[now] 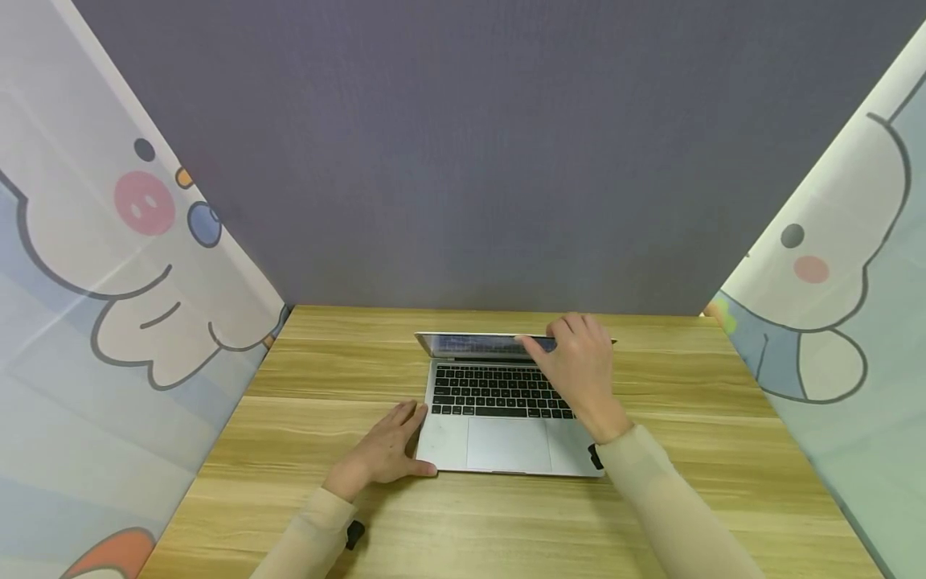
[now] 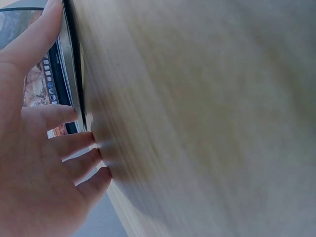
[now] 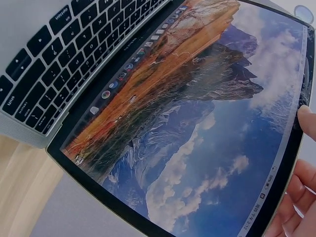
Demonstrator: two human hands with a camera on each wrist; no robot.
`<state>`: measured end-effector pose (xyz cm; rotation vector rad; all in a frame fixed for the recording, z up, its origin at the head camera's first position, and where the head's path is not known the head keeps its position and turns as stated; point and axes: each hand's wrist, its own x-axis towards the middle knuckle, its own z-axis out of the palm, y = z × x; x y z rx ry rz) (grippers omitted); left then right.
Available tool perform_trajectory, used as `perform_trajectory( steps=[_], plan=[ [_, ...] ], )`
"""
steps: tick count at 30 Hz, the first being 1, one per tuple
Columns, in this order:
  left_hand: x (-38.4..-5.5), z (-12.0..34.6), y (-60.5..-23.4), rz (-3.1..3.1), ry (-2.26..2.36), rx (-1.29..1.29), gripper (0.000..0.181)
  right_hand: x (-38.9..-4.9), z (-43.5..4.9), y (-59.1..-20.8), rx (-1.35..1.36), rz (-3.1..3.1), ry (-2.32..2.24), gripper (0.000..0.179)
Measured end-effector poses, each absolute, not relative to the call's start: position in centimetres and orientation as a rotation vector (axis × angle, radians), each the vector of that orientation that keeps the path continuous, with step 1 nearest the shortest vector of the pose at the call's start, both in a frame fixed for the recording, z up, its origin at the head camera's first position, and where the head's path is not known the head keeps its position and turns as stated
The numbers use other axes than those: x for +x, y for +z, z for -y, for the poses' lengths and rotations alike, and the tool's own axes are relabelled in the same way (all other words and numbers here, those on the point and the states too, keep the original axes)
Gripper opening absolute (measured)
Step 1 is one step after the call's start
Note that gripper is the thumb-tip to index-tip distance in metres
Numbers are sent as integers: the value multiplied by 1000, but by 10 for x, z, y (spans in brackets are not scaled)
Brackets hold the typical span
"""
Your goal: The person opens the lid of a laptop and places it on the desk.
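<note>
A silver laptop [image 1: 509, 446] lies on the wooden table, its lid tilted up and its lit screen [image 3: 197, 113] showing a mountain picture. My right hand [image 1: 582, 362] grips the lid's top edge near its right end. In the right wrist view the thumb [image 3: 307, 121] lies at the black screen border, with the other fingers behind the lid. My left hand [image 1: 383, 450] rests at the left side of the base, fingers loosely extended. Its thumb [image 1: 422, 467] touches the front left corner, and the other fingertips rest on the table along the side edge.
The wooden table [image 1: 311, 378] runs back to a grey panel [image 1: 463, 161]. Cartoon-printed curtains hang at the left [image 1: 87, 241] and right [image 1: 817, 322]. A black strap piece [image 1: 354, 534] shows at the left wrist and another [image 1: 596, 457] at the right.
</note>
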<state>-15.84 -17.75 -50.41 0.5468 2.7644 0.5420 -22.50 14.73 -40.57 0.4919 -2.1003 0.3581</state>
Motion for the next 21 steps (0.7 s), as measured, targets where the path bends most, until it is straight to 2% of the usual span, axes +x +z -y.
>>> perform_trajectory(
  steps=[13,21],
  plan=[
    [-158,178,-505,-2751,549,529,111,-246,-145,-395,469,2128,338,49],
    [-159,177,-506,-2765,537,525,112,-253,-140,-381,340,2339,500,49]
  ],
)
